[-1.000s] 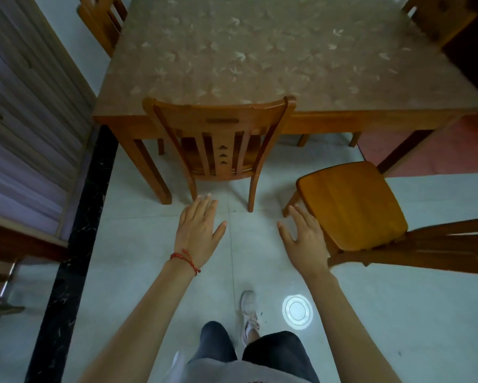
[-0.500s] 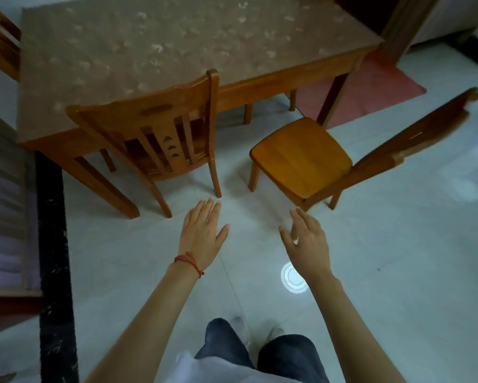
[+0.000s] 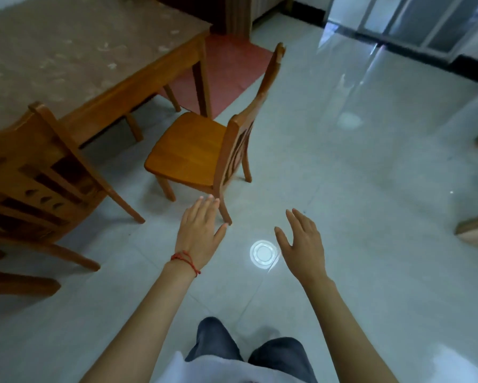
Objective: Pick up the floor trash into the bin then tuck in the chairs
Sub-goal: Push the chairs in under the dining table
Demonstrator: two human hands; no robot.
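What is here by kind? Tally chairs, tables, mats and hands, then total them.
Chairs: 2, the left chair and the pulled-out chair; the extra legs under the table are not counted
Table: 1
Red mat: 1
Hands: 2, the left hand and the right hand
Total: 6

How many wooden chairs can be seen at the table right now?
2: one chair at far left, tucked under the table; another chair pulled out near the table corner. Others may sit outside the frame.

Both arms out fwd, left hand & right hand palms down, fingers straight, holding nothing.
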